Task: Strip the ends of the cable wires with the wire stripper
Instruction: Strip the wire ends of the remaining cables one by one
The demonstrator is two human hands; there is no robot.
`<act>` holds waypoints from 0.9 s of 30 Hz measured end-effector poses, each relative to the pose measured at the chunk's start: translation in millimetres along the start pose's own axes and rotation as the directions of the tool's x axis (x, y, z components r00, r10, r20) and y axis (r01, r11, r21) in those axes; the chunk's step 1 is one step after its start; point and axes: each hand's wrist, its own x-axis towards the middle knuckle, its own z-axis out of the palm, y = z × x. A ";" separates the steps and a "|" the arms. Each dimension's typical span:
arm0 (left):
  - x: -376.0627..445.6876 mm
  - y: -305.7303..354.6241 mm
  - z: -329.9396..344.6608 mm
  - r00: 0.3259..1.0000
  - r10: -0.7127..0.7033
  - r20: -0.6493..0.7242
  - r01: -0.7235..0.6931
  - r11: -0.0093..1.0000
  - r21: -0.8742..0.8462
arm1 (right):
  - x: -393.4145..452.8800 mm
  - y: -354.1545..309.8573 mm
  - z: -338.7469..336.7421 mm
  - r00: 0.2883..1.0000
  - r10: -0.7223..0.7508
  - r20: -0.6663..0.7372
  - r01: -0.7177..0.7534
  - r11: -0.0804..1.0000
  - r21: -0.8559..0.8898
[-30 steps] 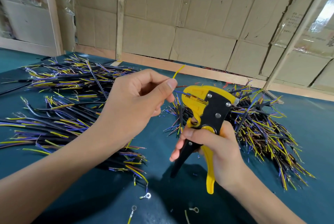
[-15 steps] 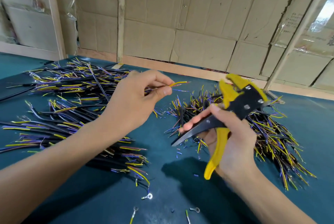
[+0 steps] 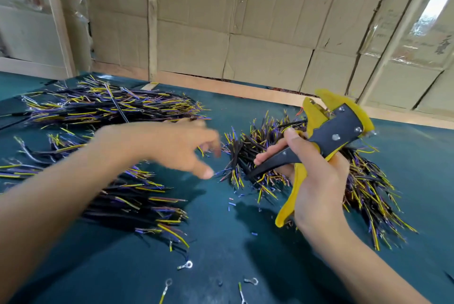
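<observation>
A single head-worn wide-angle camera looks forward and down from close above a teal table [image 3: 221, 267], the person's forearms entering from the lower edge, a cardboard-lined wall [image 3: 245, 21] filling the upper frame beyond.

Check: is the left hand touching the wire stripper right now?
Apart. The head view shows teal table and cable pile between the left hand and the wire stripper, which the right hand grips.

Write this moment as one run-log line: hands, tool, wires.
left hand: open, blurred, above wires, holding nothing | right hand: grips wire stripper, tool raised | wire piles: on table
</observation>
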 end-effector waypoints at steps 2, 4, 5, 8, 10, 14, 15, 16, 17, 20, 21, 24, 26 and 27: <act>-27.4 -14.3 -4.8 0.951 -0.031 0.308 0.076 0.988 -0.135 | -2.2 2.5 -0.3 1.000 0.007 0.012 -0.007 1.000 -0.010; -41.5 -18.1 -6.7 0.915 -0.004 0.404 0.079 0.982 -0.170 | -5.3 2.8 2.8 1.000 0.009 0.028 -0.008 1.000 -0.022; -43.3 -17.0 -6.9 0.917 0.006 0.400 0.068 0.983 -0.170 | -6.9 3.4 4.4 0.999 0.010 0.038 -0.009 1.000 -0.027; -40.6 -10.5 -4.7 0.939 0.000 0.343 0.044 0.992 -0.120 | -9.9 5.5 5.7 0.998 0.007 0.064 -0.003 0.998 -0.068; -39.4 -7.9 -3.0 0.945 0.014 0.328 0.020 0.995 -0.101 | -10.6 6.1 6.1 0.997 0.014 0.071 -0.009 0.998 -0.069; -40.5 -6.9 -7.0 0.981 0.067 0.183 -0.039 0.987 -0.154 | -10.5 5.9 6.7 0.998 0.023 0.060 -0.020 0.998 -0.060; -40.1 -7.1 -7.7 0.990 0.089 0.107 -0.066 0.978 -0.200 | -9.5 5.8 6.5 0.998 0.030 0.057 -0.027 0.998 -0.057; -39.0 -6.1 -7.7 0.994 0.110 0.012 -0.103 0.958 -0.268 | -8.2 5.8 6.2 0.997 0.044 0.059 -0.041 0.998 -0.049; -37.5 -3.8 -7.3 0.987 0.126 -0.100 -0.153 0.924 -0.349 | -6.7 6.2 5.8 0.995 0.068 0.068 -0.066 0.998 -0.024; -30.2 7.1 -4.8 0.884 0.099 -0.456 -0.350 0.788 -0.507 | -1.8 6.0 6.6 0.975 0.176 0.134 -0.192 0.975 0.116; -28.2 10.4 -4.4 0.841 0.079 -0.535 -0.398 0.759 -0.515 | -0.7 6.1 7.1 0.969 0.197 0.151 -0.217 0.967 0.131; -25.1 15.0 -1.1 0.792 0.078 -0.605 -0.454 0.738 -0.499 | 1.7 7.0 7.5 0.960 0.212 0.183 -0.234 0.966 0.112; -24.2 15.9 2.6 0.801 0.099 -0.591 -0.452 0.746 -0.489 | 3.4 8.2 4.5 0.958 0.200 0.205 -0.221 0.972 0.081; -23.9 17.2 4.5 0.814 0.112 -0.569 -0.448 0.746 -0.494 | 4.0 8.9 3.0 0.959 0.190 0.209 -0.206 0.977 0.061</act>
